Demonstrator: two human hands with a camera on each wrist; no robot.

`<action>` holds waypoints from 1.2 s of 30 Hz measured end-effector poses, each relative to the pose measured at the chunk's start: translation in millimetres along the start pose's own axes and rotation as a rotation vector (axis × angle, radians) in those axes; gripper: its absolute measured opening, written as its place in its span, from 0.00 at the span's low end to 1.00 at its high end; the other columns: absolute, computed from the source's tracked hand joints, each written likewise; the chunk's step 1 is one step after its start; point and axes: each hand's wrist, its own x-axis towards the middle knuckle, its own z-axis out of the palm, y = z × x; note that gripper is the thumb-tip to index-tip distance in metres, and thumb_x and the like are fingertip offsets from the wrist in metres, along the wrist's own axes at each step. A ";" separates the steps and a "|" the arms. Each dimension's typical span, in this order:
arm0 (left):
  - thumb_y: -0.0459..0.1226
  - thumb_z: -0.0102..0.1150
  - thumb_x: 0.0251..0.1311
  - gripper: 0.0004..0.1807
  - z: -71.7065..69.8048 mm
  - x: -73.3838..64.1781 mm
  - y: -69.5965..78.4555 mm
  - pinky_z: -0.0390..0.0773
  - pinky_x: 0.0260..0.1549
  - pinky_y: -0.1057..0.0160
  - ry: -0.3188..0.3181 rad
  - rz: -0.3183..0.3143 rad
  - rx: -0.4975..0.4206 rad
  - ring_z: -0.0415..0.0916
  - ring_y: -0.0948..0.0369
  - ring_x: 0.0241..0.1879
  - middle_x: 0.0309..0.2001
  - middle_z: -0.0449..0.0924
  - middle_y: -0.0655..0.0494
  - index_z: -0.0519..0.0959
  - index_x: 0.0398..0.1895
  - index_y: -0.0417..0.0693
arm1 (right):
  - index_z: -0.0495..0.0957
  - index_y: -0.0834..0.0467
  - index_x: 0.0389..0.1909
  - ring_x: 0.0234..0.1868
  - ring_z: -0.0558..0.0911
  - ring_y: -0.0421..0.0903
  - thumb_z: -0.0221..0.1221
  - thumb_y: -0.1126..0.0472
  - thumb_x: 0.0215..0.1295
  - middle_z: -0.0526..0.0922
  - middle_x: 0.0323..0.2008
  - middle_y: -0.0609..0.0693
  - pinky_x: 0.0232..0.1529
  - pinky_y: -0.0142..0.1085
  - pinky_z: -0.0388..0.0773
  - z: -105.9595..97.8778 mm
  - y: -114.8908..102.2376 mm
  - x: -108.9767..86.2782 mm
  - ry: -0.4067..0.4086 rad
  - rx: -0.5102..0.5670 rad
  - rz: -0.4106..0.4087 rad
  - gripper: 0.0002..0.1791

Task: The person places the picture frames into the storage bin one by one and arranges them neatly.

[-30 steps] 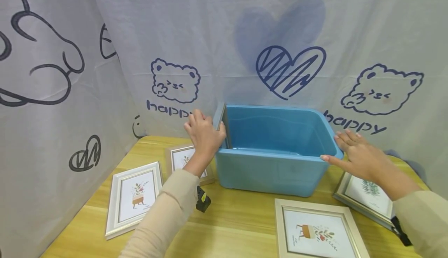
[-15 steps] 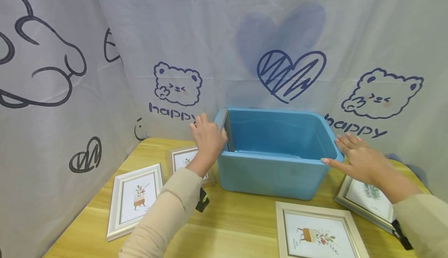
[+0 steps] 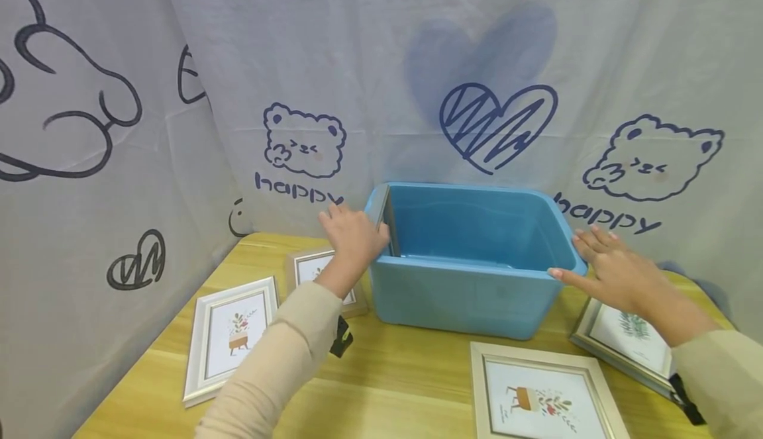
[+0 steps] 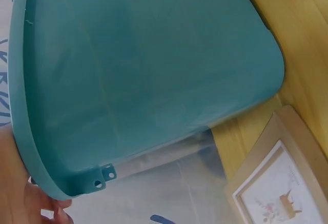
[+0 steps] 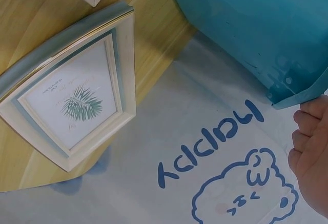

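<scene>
A blue plastic bin stands on the table in the head view. One grey-edged picture frame stands on edge inside it, against the left wall. At that wall my left hand holds the frame's top edge by the rim, thumb on the inner side and fingers toward the outside. On the opposite rim my right hand rests with its fingers fairly straight and its thumb on the front corner. The left wrist view shows the bin's outer end wall and curled fingertips below its rim.
Several framed prints lie on the wooden table: a white frame at left, a tan frame behind my left forearm, a cream frame in front, and a frame with a green plant at right. A printed curtain hangs behind.
The picture frame in the bin has sunk slightly and now sits level with the rim, my left hand moving a little down and right with it. The right hand has stayed on the rim.
</scene>
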 end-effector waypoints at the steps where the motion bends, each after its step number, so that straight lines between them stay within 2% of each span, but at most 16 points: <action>1: 0.62 0.38 0.60 0.34 -0.1 -0.1 -1.1 0.66 0.52 0.49 -0.003 0.001 -0.010 0.68 0.50 0.48 0.43 0.77 0.44 0.76 0.21 0.42 | 0.54 0.72 0.66 0.66 0.51 0.73 0.42 0.30 0.62 0.51 0.66 0.74 0.59 0.70 0.51 -0.2 -0.1 0.2 0.000 -0.001 0.000 0.50; 3: 0.65 0.36 0.60 0.37 0.2 -0.4 -4.4 0.68 0.50 0.49 0.019 0.002 -0.061 0.70 0.49 0.47 0.42 0.77 0.43 0.77 0.27 0.40 | 0.54 0.72 0.66 0.66 0.51 0.73 0.42 0.30 0.62 0.51 0.66 0.74 0.59 0.70 0.51 -0.5 -0.2 0.4 0.000 0.000 0.000 0.50; 4: 0.65 0.36 0.59 0.38 0.3 -0.3 -6.9 0.68 0.50 0.49 0.052 0.005 -0.111 0.70 0.49 0.46 0.42 0.76 0.42 0.78 0.31 0.39 | 0.54 0.72 0.66 0.66 0.51 0.73 0.42 0.30 0.62 0.51 0.66 0.74 0.59 0.70 0.51 -0.7 -0.2 0.5 -0.001 0.001 0.000 0.50; 7: 0.61 0.42 0.60 0.34 -0.3 0.5 -17.9 0.69 0.46 0.49 0.231 0.059 -0.315 0.71 0.47 0.44 0.41 0.75 0.42 0.75 0.39 0.37 | 0.54 0.72 0.66 0.67 0.51 0.73 0.42 0.31 0.62 0.51 0.66 0.74 0.59 0.70 0.50 -1.2 0.2 0.8 -0.003 0.003 -0.002 0.50; 10: 0.53 0.51 0.60 0.25 -1.6 2.1 -32.2 0.69 0.42 0.50 0.439 0.165 -0.529 0.69 0.47 0.41 0.40 0.74 0.43 0.73 0.43 0.38 | 0.54 0.72 0.66 0.67 0.50 0.73 0.42 0.31 0.63 0.50 0.66 0.74 0.58 0.70 0.50 -1.7 1.3 0.9 -0.002 0.003 -0.003 0.50; 13: 0.47 0.54 0.59 0.21 -0.4 1.0 -48.1 0.68 0.40 0.51 0.542 0.231 -0.640 0.69 0.48 0.41 0.41 0.74 0.43 0.72 0.44 0.38 | 0.54 0.72 0.66 0.66 0.50 0.73 0.42 0.31 0.63 0.50 0.66 0.75 0.58 0.71 0.51 -1.2 3.0 0.4 -0.004 -0.001 -0.005 0.50; 16: 0.45 0.54 0.60 0.20 6.3 -2.4 -64.4 0.68 0.41 0.51 0.563 0.236 -0.674 0.68 0.47 0.43 0.43 0.74 0.42 0.71 0.46 0.38 | 0.54 0.72 0.66 0.66 0.50 0.74 0.42 0.31 0.63 0.50 0.66 0.75 0.57 0.71 0.51 -0.6 3.8 0.0 -0.004 0.000 -0.004 0.50; 22: 0.44 0.55 0.58 0.23 26.6 -8.9 -96.2 0.68 0.44 0.48 0.569 0.236 -0.667 0.68 0.45 0.46 0.47 0.73 0.40 0.70 0.49 0.35 | 0.54 0.72 0.66 0.66 0.50 0.74 0.42 0.31 0.63 0.50 0.66 0.75 0.57 0.71 0.51 0.1 4.5 0.4 -0.005 0.004 -0.005 0.50; 27: 0.45 0.56 0.56 0.27 40.7 -15.7 -119.6 0.66 0.50 0.44 0.515 0.248 -0.651 0.66 0.43 0.52 0.52 0.71 0.38 0.69 0.54 0.35 | 0.54 0.72 0.66 0.66 0.50 0.74 0.42 0.31 0.63 0.50 0.66 0.75 0.57 0.71 0.51 1.3 3.3 1.0 0.004 0.007 -0.009 0.49; 36: 0.46 0.55 0.56 0.30 60.5 -25.3 -156.0 0.62 0.54 0.40 0.442 0.234 -0.606 0.62 0.41 0.57 0.57 0.67 0.37 0.66 0.59 0.36 | 0.54 0.72 0.66 0.66 0.50 0.73 0.42 0.32 0.63 0.51 0.66 0.75 0.58 0.70 0.51 -0.7 1.3 3.0 0.006 0.007 -0.014 0.49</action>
